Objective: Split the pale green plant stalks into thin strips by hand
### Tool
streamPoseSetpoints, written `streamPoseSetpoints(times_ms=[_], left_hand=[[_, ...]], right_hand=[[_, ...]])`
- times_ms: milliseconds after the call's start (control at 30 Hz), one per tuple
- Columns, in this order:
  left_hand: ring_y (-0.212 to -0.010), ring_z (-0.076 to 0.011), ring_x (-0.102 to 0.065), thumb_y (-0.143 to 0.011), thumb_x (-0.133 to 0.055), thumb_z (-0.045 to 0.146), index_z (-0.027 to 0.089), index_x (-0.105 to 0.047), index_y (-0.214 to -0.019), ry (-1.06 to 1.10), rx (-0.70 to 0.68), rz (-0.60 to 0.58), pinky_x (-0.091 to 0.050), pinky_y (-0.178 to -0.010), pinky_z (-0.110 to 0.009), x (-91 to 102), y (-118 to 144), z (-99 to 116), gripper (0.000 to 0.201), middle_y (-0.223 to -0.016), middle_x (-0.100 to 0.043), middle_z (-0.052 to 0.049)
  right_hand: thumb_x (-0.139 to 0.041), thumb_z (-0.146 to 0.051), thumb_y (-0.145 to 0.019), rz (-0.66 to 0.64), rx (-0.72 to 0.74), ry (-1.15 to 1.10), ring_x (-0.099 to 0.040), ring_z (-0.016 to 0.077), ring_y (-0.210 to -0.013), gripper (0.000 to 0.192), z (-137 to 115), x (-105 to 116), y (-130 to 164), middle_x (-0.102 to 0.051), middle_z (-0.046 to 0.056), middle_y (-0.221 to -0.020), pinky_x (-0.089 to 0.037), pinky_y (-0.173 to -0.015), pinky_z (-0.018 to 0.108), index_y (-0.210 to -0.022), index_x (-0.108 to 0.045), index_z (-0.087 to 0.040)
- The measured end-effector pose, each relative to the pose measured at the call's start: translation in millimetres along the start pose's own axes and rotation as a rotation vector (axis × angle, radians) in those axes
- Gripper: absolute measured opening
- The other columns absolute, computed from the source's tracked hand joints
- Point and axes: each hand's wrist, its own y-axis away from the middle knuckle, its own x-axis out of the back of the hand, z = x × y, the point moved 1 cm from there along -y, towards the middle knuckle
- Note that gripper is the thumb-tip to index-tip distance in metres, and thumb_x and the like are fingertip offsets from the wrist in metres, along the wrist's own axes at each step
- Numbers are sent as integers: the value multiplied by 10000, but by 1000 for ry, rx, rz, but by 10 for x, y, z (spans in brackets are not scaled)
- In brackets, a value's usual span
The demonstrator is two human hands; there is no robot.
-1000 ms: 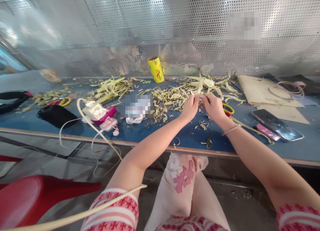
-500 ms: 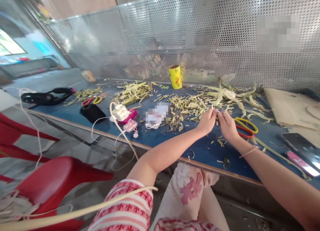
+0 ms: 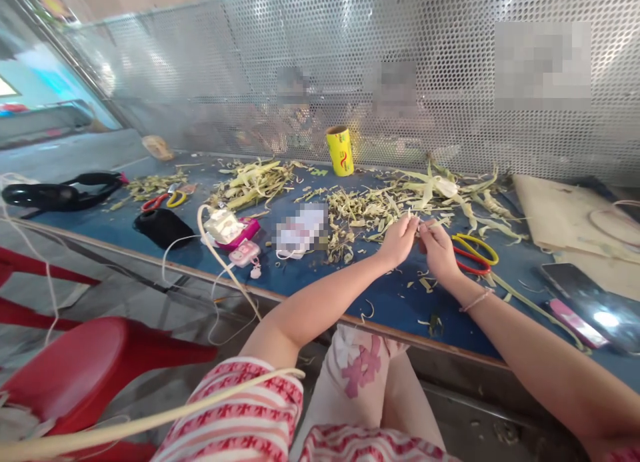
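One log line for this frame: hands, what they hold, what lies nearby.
left hand: pinching leaf strip | right hand: pinching same strip | nearby: scissors, leaf scraps on blue table

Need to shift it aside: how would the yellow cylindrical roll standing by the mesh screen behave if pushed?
The yellow cylindrical roll stands upright on the blue tabletop, taller than wide, so it probably tips. Once on its side it would likely roll. It looks hollow, probably light.

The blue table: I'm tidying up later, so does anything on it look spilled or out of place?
Yes. Pale green leaf scraps are strewn over the blue table around the left hand and right hand, some at its front edge. The red-and-yellow scissors lie half among them.
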Motion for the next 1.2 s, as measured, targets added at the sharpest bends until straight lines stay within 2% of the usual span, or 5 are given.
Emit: streamPoseSetpoints(times_ms=[167, 333, 733, 1067, 1200], left_hand=[[-580, -134, -478, -931, -349, 488, 207, -417, -694, -93, -8, 24, -400, -623, -296, 2, -7, -29, 374, -594, -465, 12], [-600, -138, -478, -934, -349, 469, 211, -401, -683, -104, -36, 14, -402, -644, -309, 10, 42, 8, 364, -614, -479, 4], [-573, -139, -474, -886, -356, 596, 218, -449, -697, 283, 240, -75, -412, -545, -309, -67, 143, -50, 433, -601, -458, -5], [-575, -121, -423, -927, -351, 391, 215, -377, -695, -15, 114, -66, -358, -608, -289, 9, 116, 136, 292, -582, -404, 18], [-590, -113, -427, -903, -349, 301, 203, -426, -756, -114, 108, -156, -354, -617, -273, 55, 48, 254, 193, -612, -439, 22]], right_hand=[[-569, -612, -781, -39, -99, -105, -282, 96, -439, 433, 58, -3, -21, -313, -72, -484, -273, -447, 267, -642, -426, -228], [-525, -581, -824, -79, -70, -51, -306, 105, -471, 403, 118, 24, -2, -352, -55, -526, -296, -455, 269, -656, -439, -226], [-485, -476, -866, -74, -60, 66, -400, 159, -505, 288, -31, 35, 89, -447, -9, -578, -374, -474, 320, -683, -498, -253], [-496, -431, -883, -37, -28, 155, -396, 139, -560, 274, -83, 97, 117, -444, -14, -624, -350, -538, 300, -700, -497, -228], [-523, -457, -868, -18, -74, 119, -379, 129, -574, 286, -215, 111, 85, -443, -20, -638, -339, -557, 293, -717, -489, -216]])
